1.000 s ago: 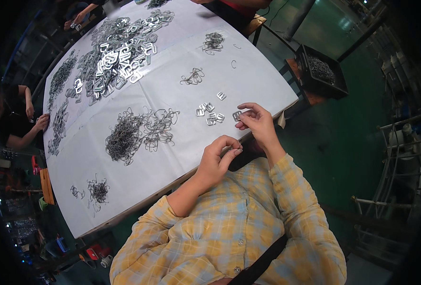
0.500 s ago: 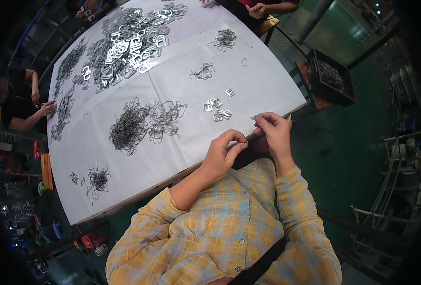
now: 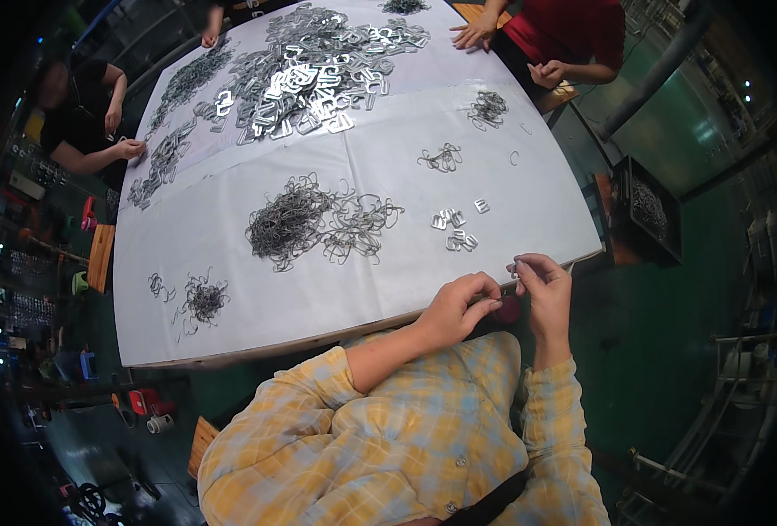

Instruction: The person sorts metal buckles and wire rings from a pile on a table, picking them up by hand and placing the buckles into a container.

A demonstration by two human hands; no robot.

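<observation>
At the table's near edge, my left hand (image 3: pixel 460 307) is closed, thumb and forefinger pinched together. What it holds is too small to make out. Just right of it, my right hand (image 3: pixel 544 287) pinches a small metal piece (image 3: pixel 515 269) between thumb and fingertips. Beyond my hands lies a small group of flat silver E-shaped buckles (image 3: pixel 456 219), with a single buckle (image 3: pixel 481 206) a little apart. Left of these spreads a large tangled heap of bent wire hooks (image 3: pixel 292 224). A smaller cluster of hooks (image 3: pixel 442 158) lies farther back.
The white-covered table (image 3: pixel 388 298) carries a big pile of metal buckles (image 3: pixel 318 83) at the back. More hooks (image 3: pixel 204 300) lie near left, others (image 3: pixel 488 109) far right. Co-workers' hands (image 3: pixel 476 33) are at the far edges. A black crate (image 3: pixel 650 209) stands at right.
The view has shifted, so the table and its heaps appear farther right. My hands stay close together in much the same pinched poses.
</observation>
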